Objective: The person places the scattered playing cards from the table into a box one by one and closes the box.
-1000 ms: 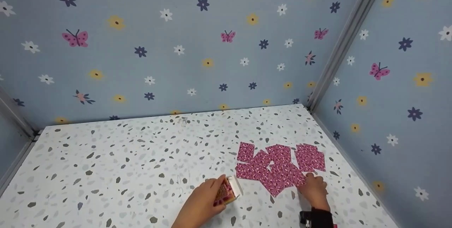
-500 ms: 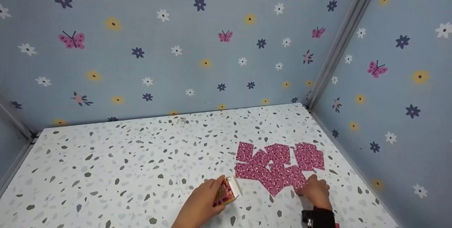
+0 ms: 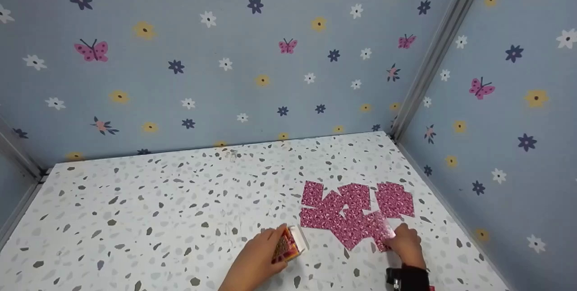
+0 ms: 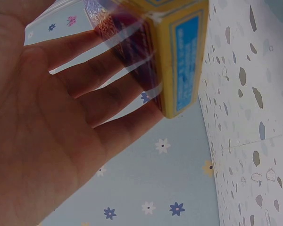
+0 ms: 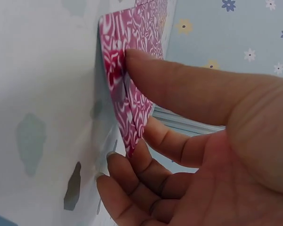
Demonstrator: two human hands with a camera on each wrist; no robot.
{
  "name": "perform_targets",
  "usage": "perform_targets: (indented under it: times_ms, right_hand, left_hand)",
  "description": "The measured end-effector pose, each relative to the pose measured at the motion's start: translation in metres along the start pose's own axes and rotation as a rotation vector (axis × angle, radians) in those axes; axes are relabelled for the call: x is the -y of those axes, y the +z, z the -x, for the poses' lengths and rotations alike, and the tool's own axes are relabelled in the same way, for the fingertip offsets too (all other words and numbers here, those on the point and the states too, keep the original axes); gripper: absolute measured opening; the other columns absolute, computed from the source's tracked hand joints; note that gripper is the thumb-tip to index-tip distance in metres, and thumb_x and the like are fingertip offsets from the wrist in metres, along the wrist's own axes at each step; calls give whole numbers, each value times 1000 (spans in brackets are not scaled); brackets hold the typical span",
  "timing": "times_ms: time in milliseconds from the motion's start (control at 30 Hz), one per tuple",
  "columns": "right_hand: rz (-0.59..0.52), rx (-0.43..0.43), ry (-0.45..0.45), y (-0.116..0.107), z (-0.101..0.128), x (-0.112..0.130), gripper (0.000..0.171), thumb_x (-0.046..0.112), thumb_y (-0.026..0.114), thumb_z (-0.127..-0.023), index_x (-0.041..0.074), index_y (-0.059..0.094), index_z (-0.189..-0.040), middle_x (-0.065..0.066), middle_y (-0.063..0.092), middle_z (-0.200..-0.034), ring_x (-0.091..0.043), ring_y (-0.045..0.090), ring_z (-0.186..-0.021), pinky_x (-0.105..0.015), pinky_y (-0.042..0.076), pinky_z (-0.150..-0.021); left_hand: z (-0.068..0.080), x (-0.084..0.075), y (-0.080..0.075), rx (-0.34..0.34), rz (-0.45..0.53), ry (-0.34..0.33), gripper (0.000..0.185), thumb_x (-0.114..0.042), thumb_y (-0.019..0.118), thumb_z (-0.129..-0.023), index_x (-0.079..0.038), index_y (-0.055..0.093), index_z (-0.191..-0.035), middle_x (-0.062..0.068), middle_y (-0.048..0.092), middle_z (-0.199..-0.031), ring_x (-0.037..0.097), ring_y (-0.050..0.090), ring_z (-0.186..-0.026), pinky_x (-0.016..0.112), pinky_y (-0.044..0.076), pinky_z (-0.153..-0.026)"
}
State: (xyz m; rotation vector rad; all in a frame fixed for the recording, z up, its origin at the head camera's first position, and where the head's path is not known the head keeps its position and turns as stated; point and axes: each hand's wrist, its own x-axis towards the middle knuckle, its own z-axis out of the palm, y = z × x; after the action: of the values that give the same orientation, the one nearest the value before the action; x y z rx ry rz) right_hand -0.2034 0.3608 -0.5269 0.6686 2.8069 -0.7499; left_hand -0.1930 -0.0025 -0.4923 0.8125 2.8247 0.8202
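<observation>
Raised since the earlier frame: the near right edge of a pink patterned card (image 3: 378, 232), now throwing a bright glare beside the right hand (image 3: 405, 243). Left hand (image 3: 257, 255) and small yellow-and-red box (image 3: 286, 247) look unmoved.

Position: the card lies at the near right of the overlapping pink cards (image 3: 354, 225) on the counter (image 3: 135, 219). Right wrist view: fingers pinched on its edge, thumb on the patterned face, others curled behind, edge tilted off the counter. One layer or several, I cannot tell. Left fingers are clamped on the box's sides, the box's white flap turned toward the cards.

Handling (my judgement): light, thin, springy; the glossy face probably slides easily over its neighbours and would crease under a hard pinch. I would take hold at the raised free edge, thumb on top, pressure light. Box likely thin cardboard, crushable; I would keep hold along its sides.
</observation>
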Motion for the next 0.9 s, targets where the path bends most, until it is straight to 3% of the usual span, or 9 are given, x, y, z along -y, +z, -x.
perform_targets:
  times_ms: [367,600,733,900]
  right_hand:
    - [26,-50,63,5,5,9,40,10,59,-79,-17,49,-106,-39,47,-105,-53,49,-100,-58,47,-78]
    - [-5,-3,110,0,5,9,46,12,60,-81,-17,43,-113,-36,51,-108,-47,54,-98,-53,49,-76]
    - [-50,8,104,-4,6,4,36,13,63,-81,-13,47,-102,-27,57,-94,-33,58,-78,-40,49,-61]
    - [-132,10,93,-8,7,-2,20,10,62,-80,-6,52,-83,-16,56,-76,-21,53,-59,-29,44,-49]
  left_hand:
    - [1,0,-2,7,-9,4,77,-29,74,-76,-4,39,-140,15,56,-124,31,56,-109,46,46,-96]
    - [2,0,-2,-4,-11,13,76,-28,74,-76,-5,40,-140,14,57,-122,31,57,-108,46,47,-94]
    - [2,0,-2,-20,-10,15,77,-29,75,-76,-5,40,-140,14,57,-122,31,57,-108,46,48,-94]
    - [3,0,-1,-29,-19,14,78,-30,75,-74,-7,40,-140,14,57,-121,31,58,-106,46,48,-93]
